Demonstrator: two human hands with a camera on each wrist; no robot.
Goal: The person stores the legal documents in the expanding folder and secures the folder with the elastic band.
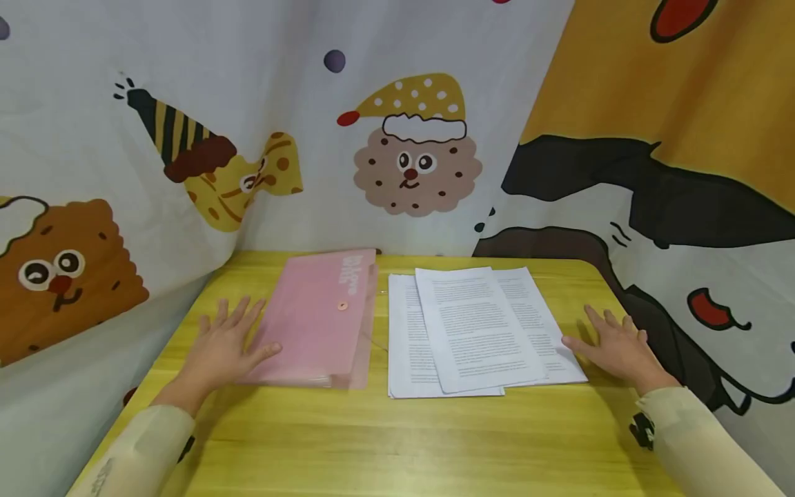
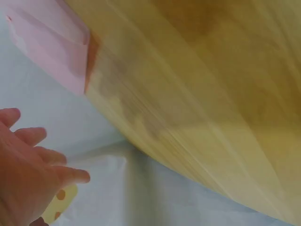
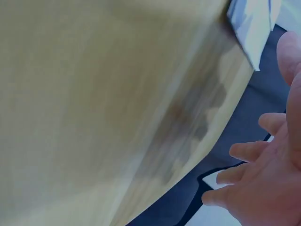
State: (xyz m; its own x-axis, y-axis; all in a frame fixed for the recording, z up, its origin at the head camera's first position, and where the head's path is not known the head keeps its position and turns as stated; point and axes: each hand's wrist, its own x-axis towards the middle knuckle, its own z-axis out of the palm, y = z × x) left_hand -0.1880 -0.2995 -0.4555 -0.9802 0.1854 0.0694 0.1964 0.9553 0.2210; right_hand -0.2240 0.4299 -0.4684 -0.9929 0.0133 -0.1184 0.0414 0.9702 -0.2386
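A pink document folder (image 1: 310, 317) with a small round button lies on the left half of the wooden table. My left hand (image 1: 225, 345) is spread beside it, the thumb over the folder's left edge; whether they touch I cannot tell. To the folder's right, printed sheets (image 1: 481, 331) lie in overlapping, slightly fanned stacks. My right hand (image 1: 615, 345) is spread just right of the papers, its thumb near their edge. Both wrist views show the left hand (image 2: 28, 169) and right hand (image 3: 263, 165) with fingers extended, holding nothing.
The yellow wooden table (image 1: 373, 449) stretches in front of the folder and papers. Behind it hangs a white curtain (image 1: 286, 41) printed with cartoon biscuits and a large dark-and-orange figure, reaching down both sides of the table.
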